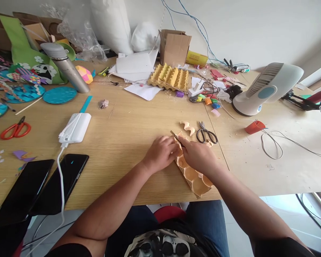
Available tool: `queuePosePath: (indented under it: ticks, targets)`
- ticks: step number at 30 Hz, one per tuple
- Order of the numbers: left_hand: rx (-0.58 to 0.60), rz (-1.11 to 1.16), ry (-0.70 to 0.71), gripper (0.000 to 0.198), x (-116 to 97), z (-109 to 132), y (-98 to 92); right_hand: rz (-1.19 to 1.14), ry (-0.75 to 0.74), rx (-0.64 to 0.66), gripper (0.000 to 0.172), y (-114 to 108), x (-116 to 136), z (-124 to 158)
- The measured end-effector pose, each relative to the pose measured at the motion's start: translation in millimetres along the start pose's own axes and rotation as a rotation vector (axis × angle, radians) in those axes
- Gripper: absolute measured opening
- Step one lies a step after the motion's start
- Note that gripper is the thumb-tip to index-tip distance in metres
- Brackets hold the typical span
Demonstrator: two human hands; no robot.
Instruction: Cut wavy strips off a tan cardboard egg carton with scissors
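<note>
The right hand (pixel 199 154) has its grip round a slim tool (pixel 174 135) — the left hand (pixel 162 151) pinches the egg carton (pixel 191 174) on the near table (pixel 117 142), left of black scissors (pixel 207 135).

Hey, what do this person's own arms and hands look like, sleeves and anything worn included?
The left hand and right hand are both ungloved. Both forearms are bare, with no watch or bracelet showing. Short black sleeves appear near the picture's bottom edge.
</note>
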State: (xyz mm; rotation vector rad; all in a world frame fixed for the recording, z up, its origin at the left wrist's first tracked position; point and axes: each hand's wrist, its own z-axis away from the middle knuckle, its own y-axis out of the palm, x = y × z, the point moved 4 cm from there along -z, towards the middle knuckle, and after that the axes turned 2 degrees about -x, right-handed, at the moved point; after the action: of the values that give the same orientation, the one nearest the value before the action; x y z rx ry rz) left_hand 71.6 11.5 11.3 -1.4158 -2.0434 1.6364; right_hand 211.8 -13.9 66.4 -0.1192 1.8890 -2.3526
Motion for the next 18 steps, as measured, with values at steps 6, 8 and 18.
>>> queuePosePath:
  ticks: [6, 8, 18]
  targets:
    - [0.123, -0.016, 0.006, 0.028, -4.3, 4.2, 0.9, -0.001, 0.001, -0.003, 0.056, 6.6, -0.3, 3.4]
    - [0.139, -0.025, 0.006, 0.028, -2.7, 5.8, 2.6, 0.004, -0.006, -0.012, 0.056, 7.9, -0.7, 3.8]
    - [0.168, -0.153, -0.039, 0.028, -5.5, 10.8, 12.3, 0.025, -0.007, 0.017, 0.065, -0.6, 3.4, 12.6]
